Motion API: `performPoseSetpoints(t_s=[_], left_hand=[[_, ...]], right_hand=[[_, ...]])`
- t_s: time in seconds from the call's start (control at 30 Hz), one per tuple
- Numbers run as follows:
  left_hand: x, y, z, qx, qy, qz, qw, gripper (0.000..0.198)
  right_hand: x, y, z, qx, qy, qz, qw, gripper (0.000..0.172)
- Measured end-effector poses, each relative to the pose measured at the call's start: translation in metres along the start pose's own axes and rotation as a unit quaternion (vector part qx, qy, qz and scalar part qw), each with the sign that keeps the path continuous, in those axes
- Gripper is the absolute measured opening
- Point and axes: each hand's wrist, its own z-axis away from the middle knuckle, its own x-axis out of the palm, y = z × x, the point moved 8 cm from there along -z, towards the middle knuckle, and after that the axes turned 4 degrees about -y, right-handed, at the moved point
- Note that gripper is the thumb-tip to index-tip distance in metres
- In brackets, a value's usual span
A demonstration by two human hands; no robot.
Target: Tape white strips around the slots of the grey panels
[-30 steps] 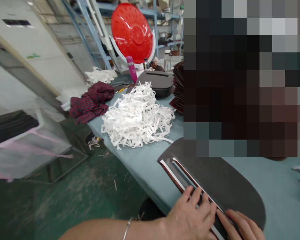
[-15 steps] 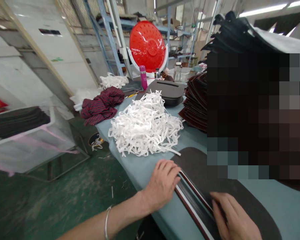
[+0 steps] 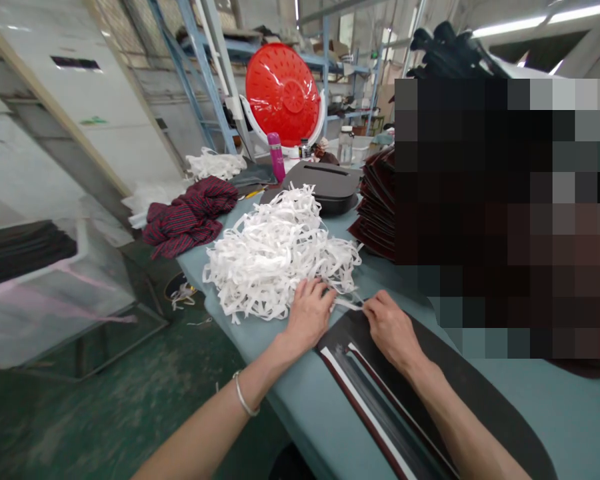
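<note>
A heap of tangled white strips (image 3: 280, 250) lies on the blue-green cloth of the table (image 3: 307, 400). My left hand (image 3: 311, 310) rests at the heap's near right edge, its fingers spread over the strips. Just to the right, my right hand (image 3: 387, 323) pinches the end of one white strip (image 3: 349, 305) that runs out from the heap. Below both hands lies a dark rounded panel (image 3: 460, 373). Along its left part run a brown strip with a white band (image 3: 363, 407) and a thinner brown-edged strip (image 3: 395, 393).
Behind the heap are a dark case (image 3: 325, 183), a pink bottle (image 3: 276, 157), a red basket (image 3: 283, 95) and a striped cloth (image 3: 193, 213). A stack of dark brown sheets (image 3: 377, 207) stands right. At left is a white bin (image 3: 100, 280).
Both hands have moved away from the strips on the dark panel, up to the white heap. My right hand has taken the end of a white strip; the view has shifted slightly.
</note>
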Motion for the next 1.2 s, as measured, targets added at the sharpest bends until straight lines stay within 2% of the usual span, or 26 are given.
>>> performPoseSetpoints(t_s=[0.13,0.23,0.3,0.37,0.47,0.57,0.63,0.77,0.8,0.83,0.93,1.0,1.1,1.2], left_hand=[[-0.001,-0.016,-0.004,-0.036,0.007,-0.010,0.999,0.037],[-0.012,-0.004,0.001,-0.022,0.034,0.034,0.999,0.046],[-0.016,0.015,0.012,0.028,0.016,0.095,0.995,0.047],[-0.014,0.033,0.026,0.063,-0.032,0.162,0.984,0.042],[-0.015,0.048,0.045,0.053,-0.092,0.217,0.970,0.033],[-0.026,0.065,0.050,0.035,-0.122,0.269,0.955,0.029],[-0.034,0.080,0.046,0.012,-0.152,0.366,0.918,0.031],[-0.032,0.115,0.036,-0.050,-0.255,0.594,0.761,0.041],[-0.031,0.118,0.034,-0.068,-0.265,0.619,0.736,0.037],[-0.030,0.118,0.032,-0.086,-0.264,0.631,0.724,0.033],[-0.028,0.105,0.032,-0.124,-0.250,0.629,0.726,0.029],[-0.025,0.095,0.038,-0.138,-0.256,0.627,0.723,0.030],[-0.017,0.085,0.054,-0.164,-0.282,0.653,0.683,0.031],[-0.007,0.085,0.068,-0.179,-0.313,0.681,0.637,0.027]], right_hand=[[-0.041,0.051,0.057,0.060,0.053,-0.051,0.995,0.023],[-0.069,0.072,0.101,0.091,0.079,-0.091,0.989,0.021],[-0.081,0.074,0.125,0.114,0.083,-0.123,0.982,0.021],[-0.089,0.071,0.144,0.156,0.083,-0.161,0.971,0.023],[-0.090,0.063,0.162,0.225,0.062,-0.231,0.945,0.028],[-0.088,0.045,0.167,0.240,0.036,-0.269,0.932,0.030],[-0.088,0.027,0.162,0.210,0.027,-0.263,0.941,0.028],[-0.087,-0.007,0.150,0.125,0.006,-0.249,0.960,0.025],[-0.087,-0.011,0.149,0.116,0.003,-0.244,0.963,0.025],[-0.087,-0.012,0.150,0.114,0.000,-0.240,0.964,0.025],[-0.088,-0.004,0.163,0.130,-0.007,-0.243,0.961,0.027],[-0.085,0.007,0.181,0.160,-0.022,-0.271,0.949,0.030],[-0.073,0.029,0.218,0.249,-0.024,-0.349,0.903,0.037],[-0.057,0.041,0.253,0.313,0.015,-0.433,0.845,0.037]])
